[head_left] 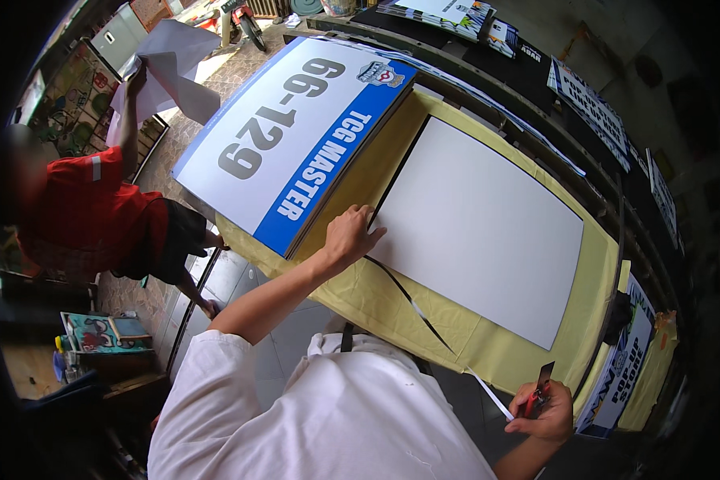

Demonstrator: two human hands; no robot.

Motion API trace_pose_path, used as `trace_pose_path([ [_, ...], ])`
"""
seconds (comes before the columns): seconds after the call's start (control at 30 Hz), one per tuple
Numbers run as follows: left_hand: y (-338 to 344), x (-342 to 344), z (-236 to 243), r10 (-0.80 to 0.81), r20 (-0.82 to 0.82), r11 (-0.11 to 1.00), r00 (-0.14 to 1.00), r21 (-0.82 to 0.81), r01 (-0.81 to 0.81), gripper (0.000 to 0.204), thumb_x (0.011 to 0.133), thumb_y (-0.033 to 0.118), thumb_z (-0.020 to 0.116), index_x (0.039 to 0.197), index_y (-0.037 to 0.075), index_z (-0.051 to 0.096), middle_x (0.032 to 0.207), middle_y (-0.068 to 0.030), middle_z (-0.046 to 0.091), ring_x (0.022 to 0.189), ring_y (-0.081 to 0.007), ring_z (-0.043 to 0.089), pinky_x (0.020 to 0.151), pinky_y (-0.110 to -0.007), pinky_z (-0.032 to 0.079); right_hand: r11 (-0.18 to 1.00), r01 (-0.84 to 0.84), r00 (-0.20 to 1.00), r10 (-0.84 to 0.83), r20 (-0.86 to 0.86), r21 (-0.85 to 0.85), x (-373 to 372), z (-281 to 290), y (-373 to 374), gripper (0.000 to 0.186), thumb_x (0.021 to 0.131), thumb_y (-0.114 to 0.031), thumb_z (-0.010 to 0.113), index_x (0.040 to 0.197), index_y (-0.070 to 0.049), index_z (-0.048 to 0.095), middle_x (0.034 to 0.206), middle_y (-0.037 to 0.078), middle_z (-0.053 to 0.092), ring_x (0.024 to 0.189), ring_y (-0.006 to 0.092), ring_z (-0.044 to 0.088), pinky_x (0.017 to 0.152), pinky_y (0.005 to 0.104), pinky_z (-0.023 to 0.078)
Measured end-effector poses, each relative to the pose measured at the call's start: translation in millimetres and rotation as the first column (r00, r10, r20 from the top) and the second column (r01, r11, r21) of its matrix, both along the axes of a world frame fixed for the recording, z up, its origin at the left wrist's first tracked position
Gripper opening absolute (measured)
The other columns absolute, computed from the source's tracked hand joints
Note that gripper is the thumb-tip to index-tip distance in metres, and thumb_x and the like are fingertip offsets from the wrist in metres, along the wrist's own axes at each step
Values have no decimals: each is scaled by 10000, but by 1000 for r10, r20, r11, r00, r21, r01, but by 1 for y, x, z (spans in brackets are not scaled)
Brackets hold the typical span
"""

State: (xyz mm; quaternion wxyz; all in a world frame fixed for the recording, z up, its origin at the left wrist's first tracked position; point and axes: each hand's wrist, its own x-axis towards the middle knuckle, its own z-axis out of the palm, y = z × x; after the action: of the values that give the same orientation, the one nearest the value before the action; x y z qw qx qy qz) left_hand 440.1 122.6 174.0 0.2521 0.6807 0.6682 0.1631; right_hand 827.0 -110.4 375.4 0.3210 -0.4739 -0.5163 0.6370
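Observation:
My left hand [352,236] has its fingers bent over the black left edge of a blank white board [480,232]. A thin black strip [416,308] trails from that edge beside my hand, across the yellow covering [400,320] beneath the board. At the lower right, my right hand [548,416] holds a red-handled tool [536,396] with a dark blade, along with a white strip [492,396] that slants down into my fingers.
Stacked printed boards with a blue band [272,144] lie left of the white board. More signboards [588,108] stand along the back and right [624,360]. At left, a person in a red shirt [96,208] lifts white sheets [176,60]. A motorbike [244,24] is parked behind.

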Motion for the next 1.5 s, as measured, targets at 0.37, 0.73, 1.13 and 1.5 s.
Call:
trace_pose_path([
  [0.37, 18, -12, -5, 38, 271, 961, 962, -275, 39, 280, 846, 167, 782, 1034, -23, 699, 825, -140, 777, 746, -244, 764, 769, -355, 576, 940, 340, 937, -338, 84, -5, -3, -9, -58, 532, 582, 33, 980, 964, -22, 615, 778, 79, 671, 692, 118, 635, 616, 272, 499],
  [0.73, -52, 68, -11, -128, 456, 926, 881, -263, 271, 265, 872, 112, 721, 1078, -37, 644, 863, -157, 763, 725, -258, 762, 716, -369, 585, 550, 835, 500, -751, 432, -9, -18, 11, -182, 495, 663, 114, 839, 1068, -22, 589, 857, 36, 625, 746, 107, 623, 700, 259, 529],
  [1.13, -24, 71, -4, -800, -193, 528, 569, 224, 819, 374, 842, 312, 818, 1148, 132, 700, 1197, -66, 609, 1174, -269, 595, 950, -412, 551, 478, 853, 187, -655, 732, 209, 48, -88, -206, 271, 924, -86, 751, 1146, -12, 615, 833, 16, 628, 662, 95, 565, 598, 287, 467],
  [1.5, 54, 132, -16, -919, -395, -56, 1, 134, 989, 980, 815, 748, 685, 1614, 294, 345, 1728, -125, 112, 1588, -404, 56, 1262, -647, 116, 704, 190, -178, -661, 729, 684, 117, -72, -39, 119, 916, -9, 668, 1021, -6, 613, 1022, 148, 664, 940, 411, 659, 772, 491, 516],
])
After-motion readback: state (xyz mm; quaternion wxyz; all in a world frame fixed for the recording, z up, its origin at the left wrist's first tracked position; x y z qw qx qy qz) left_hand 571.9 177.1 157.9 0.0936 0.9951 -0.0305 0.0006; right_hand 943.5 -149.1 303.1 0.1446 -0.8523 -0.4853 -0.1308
